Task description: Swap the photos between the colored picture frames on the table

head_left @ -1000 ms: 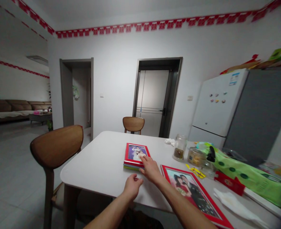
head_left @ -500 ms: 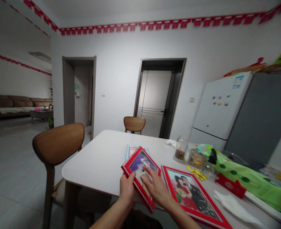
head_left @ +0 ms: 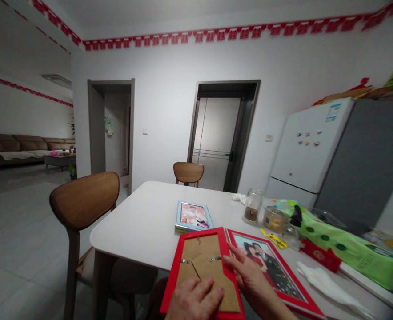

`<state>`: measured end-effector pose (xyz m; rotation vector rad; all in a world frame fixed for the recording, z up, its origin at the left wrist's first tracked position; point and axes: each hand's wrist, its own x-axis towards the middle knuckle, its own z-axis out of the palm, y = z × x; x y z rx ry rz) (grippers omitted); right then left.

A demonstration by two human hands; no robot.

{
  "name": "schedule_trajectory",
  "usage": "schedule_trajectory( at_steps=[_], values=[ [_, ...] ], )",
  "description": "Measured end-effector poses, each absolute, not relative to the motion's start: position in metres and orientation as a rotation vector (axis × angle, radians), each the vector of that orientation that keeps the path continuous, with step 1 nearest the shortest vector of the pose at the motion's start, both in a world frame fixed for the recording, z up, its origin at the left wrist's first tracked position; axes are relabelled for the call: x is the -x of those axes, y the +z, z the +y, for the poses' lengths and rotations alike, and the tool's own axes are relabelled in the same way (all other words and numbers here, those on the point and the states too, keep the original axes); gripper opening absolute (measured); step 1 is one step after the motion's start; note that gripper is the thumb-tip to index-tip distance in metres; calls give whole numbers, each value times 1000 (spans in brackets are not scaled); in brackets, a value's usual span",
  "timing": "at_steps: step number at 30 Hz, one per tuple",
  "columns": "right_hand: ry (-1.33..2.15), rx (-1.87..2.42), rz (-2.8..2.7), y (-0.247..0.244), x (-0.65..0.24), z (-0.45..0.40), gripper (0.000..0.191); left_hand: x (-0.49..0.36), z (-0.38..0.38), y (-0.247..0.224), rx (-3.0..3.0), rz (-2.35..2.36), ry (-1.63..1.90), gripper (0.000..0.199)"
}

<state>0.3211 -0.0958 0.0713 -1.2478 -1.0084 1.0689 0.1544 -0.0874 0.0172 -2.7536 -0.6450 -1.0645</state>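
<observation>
A red photo frame [head_left: 224,249] is tilted at the table's near edge, its brown backing with metal clips facing up. My left hand [head_left: 195,300] rests on the lower part of this backing, fingers spread and slightly bent. Along the frame's right edge, my right hand [head_left: 246,273] grips the border; its thumb is not clearly visible. A larger red-framed couple photo [head_left: 270,266] lies on the table, partly behind my right hand. Farther back sits a light blue photo frame [head_left: 194,215] with a pink picture, on top of something with a yellow-green edge.
The white table [head_left: 133,222] also bears a glass jar [head_left: 252,206], a jar of yellowish pieces [head_left: 275,219], a yellow item [head_left: 276,241], a red box [head_left: 320,255], a white tissue [head_left: 330,286] and a green package [head_left: 346,253]. Wooden chairs stand at left [head_left: 86,200] and behind [head_left: 189,172].
The held red frame has been turned from picture side to backing side and lowered toward me. My left hand moved from its left edge onto the backing; my right hand moved to its right edge.
</observation>
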Motion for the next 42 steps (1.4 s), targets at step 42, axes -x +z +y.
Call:
schedule_trajectory(
  at_steps=[42],
  values=[
    [86,1665,-2137,29,-258,-32,22,-123,-32,4,2828,-1878,-1082,49]
  ],
)
